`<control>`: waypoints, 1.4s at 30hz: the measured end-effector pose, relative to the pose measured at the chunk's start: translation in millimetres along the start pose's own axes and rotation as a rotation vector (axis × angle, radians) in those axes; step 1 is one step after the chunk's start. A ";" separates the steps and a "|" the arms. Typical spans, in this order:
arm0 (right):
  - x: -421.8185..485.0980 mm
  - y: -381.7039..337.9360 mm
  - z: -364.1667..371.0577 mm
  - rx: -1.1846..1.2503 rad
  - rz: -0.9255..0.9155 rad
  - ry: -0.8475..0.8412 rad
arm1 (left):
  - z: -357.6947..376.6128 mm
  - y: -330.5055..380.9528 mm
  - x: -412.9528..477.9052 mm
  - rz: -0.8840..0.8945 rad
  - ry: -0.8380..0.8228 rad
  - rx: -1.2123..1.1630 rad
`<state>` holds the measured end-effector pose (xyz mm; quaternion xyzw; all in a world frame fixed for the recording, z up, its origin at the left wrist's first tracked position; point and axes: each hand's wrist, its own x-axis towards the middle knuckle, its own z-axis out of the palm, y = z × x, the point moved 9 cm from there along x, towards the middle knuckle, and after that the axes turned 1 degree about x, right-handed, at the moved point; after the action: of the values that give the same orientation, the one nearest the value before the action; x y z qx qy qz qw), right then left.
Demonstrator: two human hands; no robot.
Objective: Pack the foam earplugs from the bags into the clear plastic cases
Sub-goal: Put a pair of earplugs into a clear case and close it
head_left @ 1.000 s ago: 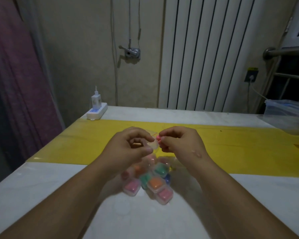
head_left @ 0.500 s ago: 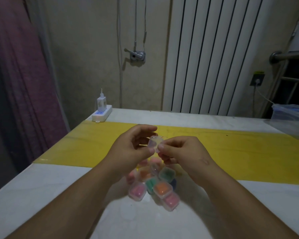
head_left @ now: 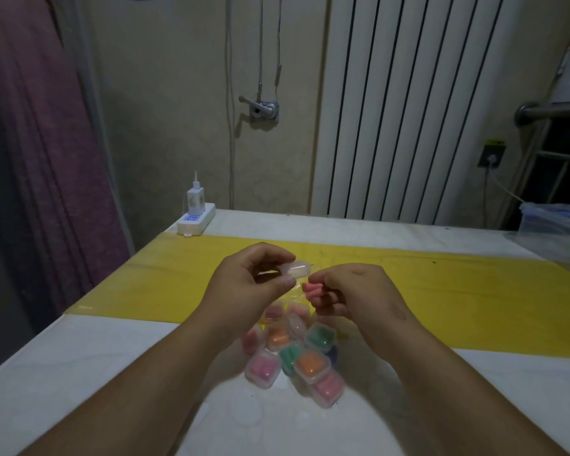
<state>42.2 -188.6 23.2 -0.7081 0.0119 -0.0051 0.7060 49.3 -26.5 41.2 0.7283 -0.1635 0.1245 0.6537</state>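
Note:
My left hand pinches a small clear plastic case between thumb and fingers, held above the table. Just right of it, my right hand grips pink foam earplugs, whose tips stick out towards the case. The earplugs sit slightly below the case and apart from it. Below both hands lies a pile of clear cases filled with pink, orange and green earplugs. My hands hide part of the pile, and I cannot make out any bags.
A yellow strip runs across the white table. A white power strip with a charger sits at the far left corner. A clear plastic container stands at the far right. A pink curtain hangs left.
My right hand has drawn slightly away from the case and lowered, so the pink earplugs now show. The left hand has kept hold of the case.

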 end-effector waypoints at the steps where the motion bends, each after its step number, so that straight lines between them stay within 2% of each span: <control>1: -1.1 1.3 3.2 0.021 0.013 -0.030 | -0.2 -0.2 -0.3 -0.008 0.004 -0.012; 4: -3.7 0.9 9.0 0.009 -0.019 -0.086 | 2.0 1.7 -2.8 -0.033 -0.003 -0.026; 7: -4.4 -0.3 8.5 -0.019 -0.037 -0.065 | 3.9 3.9 -4.3 -0.029 -0.011 0.002; 13: -6.7 -4.5 10.7 -0.077 -0.076 -0.037 | 0.6 8.1 -3.2 0.108 0.043 0.283; 17: -6.7 -4.1 10.9 -0.095 -0.085 -0.027 | 2.6 8.8 -3.7 0.141 0.044 0.354; 19: -5.8 -2.5 9.4 -0.109 -0.084 -0.004 | 0.9 8.6 -2.8 0.113 0.057 0.317; 22: -3.5 0.9 6.1 -0.117 -0.066 0.021 | -9.2 2.5 0.5 -0.034 0.110 0.065; 24: -2.6 2.1 6.4 -0.103 -0.054 0.003 | -9.9 -2.4 0.7 -0.102 0.103 -0.021; 29: 1.4 3.7 2.0 -0.065 -0.046 0.004 | 1.5 -6.6 -2.6 -0.133 -0.029 0.059; 33: 1.7 4.1 1.7 -0.050 -0.048 -0.019 | 6.0 -6.1 -4.8 -0.112 -0.071 0.210; 38: 2.9 -17.3 -19.1 -0.054 -0.266 0.147 | 1.7 -6.2 -3.8 -0.116 0.001 0.257; 42: -2.1 -22.8 -10.6 -0.088 -0.350 0.116 | 2.2 -7.1 -3.1 -0.107 0.004 0.311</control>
<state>40.0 -199.1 46.1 -0.7282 -0.0705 -0.1678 0.6608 49.3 -27.8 33.3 0.8282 -0.1019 0.1147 0.5390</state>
